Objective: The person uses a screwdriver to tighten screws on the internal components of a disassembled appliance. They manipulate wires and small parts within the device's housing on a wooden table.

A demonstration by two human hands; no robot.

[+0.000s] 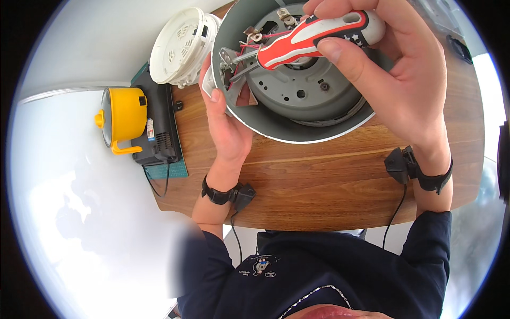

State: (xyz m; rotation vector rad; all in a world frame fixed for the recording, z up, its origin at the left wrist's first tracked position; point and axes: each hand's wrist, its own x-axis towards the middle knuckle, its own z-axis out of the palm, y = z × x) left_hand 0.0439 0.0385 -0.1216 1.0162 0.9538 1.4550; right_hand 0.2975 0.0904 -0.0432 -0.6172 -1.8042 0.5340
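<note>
My right hand [396, 80] grips a screwdriver [292, 42] with a red, white and dark star-patterned handle, its shaft angled down-left inside a round grey metal housing [308, 127]. Where the shaft meets the metal brackets [227, 59] at the housing's left wall is too small to tell exactly. Thin red wires and small metal terminals [286, 16] sit above the dark inner plate [281, 95]. My left hand [228, 133] holds the housing's left side from outside, fingers partly hidden, near a white fitting on the wall.
A stacked white plastic part [175, 48] lies upper left of the housing. A yellow pot [127, 117] stands by a black device [156, 143] on a green mat [175, 170], at the wooden table's [319, 186] left end. A small black object [459, 49] is at upper right.
</note>
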